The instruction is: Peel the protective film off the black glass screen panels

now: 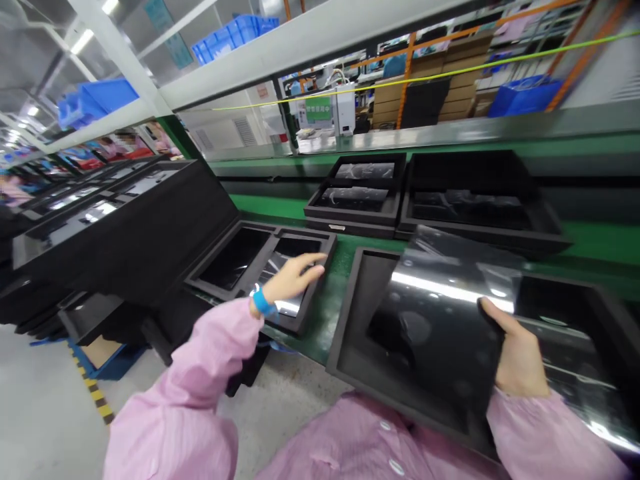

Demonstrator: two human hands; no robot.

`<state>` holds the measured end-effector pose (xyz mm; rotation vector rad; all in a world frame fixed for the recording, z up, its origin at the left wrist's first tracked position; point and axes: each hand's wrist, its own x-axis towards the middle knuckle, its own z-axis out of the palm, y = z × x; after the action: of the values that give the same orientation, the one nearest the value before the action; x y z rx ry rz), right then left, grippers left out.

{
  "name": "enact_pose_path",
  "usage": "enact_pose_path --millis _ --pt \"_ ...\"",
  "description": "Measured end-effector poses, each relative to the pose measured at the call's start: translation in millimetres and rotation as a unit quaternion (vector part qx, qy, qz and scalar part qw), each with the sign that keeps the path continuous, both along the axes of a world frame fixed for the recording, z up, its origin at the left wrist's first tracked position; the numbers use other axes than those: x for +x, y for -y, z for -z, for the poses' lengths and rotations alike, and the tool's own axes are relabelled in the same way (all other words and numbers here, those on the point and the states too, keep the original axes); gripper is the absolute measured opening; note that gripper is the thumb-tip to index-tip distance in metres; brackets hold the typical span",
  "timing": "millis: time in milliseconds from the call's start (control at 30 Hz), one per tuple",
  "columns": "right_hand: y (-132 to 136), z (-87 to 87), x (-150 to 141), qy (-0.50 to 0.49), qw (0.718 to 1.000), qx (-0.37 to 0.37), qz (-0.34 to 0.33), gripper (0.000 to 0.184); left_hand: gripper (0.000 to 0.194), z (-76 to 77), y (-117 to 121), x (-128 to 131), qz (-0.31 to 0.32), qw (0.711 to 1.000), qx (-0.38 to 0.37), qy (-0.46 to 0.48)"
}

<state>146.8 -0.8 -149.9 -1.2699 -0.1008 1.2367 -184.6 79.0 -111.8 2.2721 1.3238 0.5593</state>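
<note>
While the right hand (pixel 520 360) grips 1 glossy panel (pixel 445 320) at its right edge, the left hand (pixel 291 279), loosely open, hovers over the left tray (pixel 310 234).

Blue plastic crate (pixel 234 37) on white overhead shelf beam (pixel 300 52), more blue crates (pixel 103 99) farther left. Fluorescent tube (pixel 82 41) at upper left. In background, stacked cardboard boxes (pixel 459 80) behind orange post (pixel 407 80); green sign (pixel 319 111) (its white characters too blurred to read) beside white machine (pixel 346 110). Blue bin (pixel 525 97) at right. Yellow-green cord (pixel 370 86) crossing upper view. On gray floor (pixel 35 407), yellow-and-black striped tape (pixel 93 389) near blue box (pixel 113 367) with brown cardboard (pixel 101 351).
</note>
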Motion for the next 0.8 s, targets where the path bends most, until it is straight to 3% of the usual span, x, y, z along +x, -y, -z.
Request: enact_pose_path --millis 100,133,200,267,400,533,567,600,633,700,733,800 --pt "15 -11.6 -15 0.022 0.995 0.092 -0.018 0.057 0.065 6.9 62 61 0.097 0.987 -0.081 0.1" --pt "19 -15.3 -19 0.052 0.988 0.139 -0.038 0.059 0.078 9.6 79 77 0.118 0.964 -0.139 0.193" --pt "24 -21.1 -20 0.123 0.968 0.21 -0.061 0.058 0.077 14.0 103 99 0.089 0.928 -0.172 0.319" --pt "23 -26.0 -11 0.267 0.936 0.228 -0.039 0.051 0.063 15.8 118 113 0.062 0.898 -0.189 0.393" --pt "17 -39.1 16 0.558 0.815 0.155 0.032 0.04 0.054 12.3 130 125 0.08 0.863 -0.226 0.445" --pt "21 -56.6 18 0.697 0.667 0.23 0.127 0.025 0.055 1.9 139 131 0.086 0.854 -0.237 0.456" --pt "24 -60.9 15 0.706 0.648 0.254 0.13 0.021 0.055 -1.5 141 132 0.088 0.849 -0.244 0.46" --pt "30 -64.9 13 0.69 0.657 0.278 0.119 0.018 0.055 -5.0 142 133 0.089 0.842 -0.254 0.467" --pt "36 -68.5 11 0.654 0.685 0.306 0.096 0.014 0.055 -8.6 143 133 0.09 0.832 -0.267 0.478" --pt "51 -73.5 10 0.54 0.761 0.361 0.014 0.011 0.06 -15.3 144 132 0.087 0.805 -0.292 0.508" --pt "59 -74.4 12 0.475 0.794 0.379 -0.024 0.013 0.064 -18.3 144 131 0.084 0.792 -0.302 0.524" --pt "73 -72.8 17 0.391 0.83 0.396 -0.039 0.025 0.072 -23.6 145 127 0.077 0.777 -0.307 0.544"
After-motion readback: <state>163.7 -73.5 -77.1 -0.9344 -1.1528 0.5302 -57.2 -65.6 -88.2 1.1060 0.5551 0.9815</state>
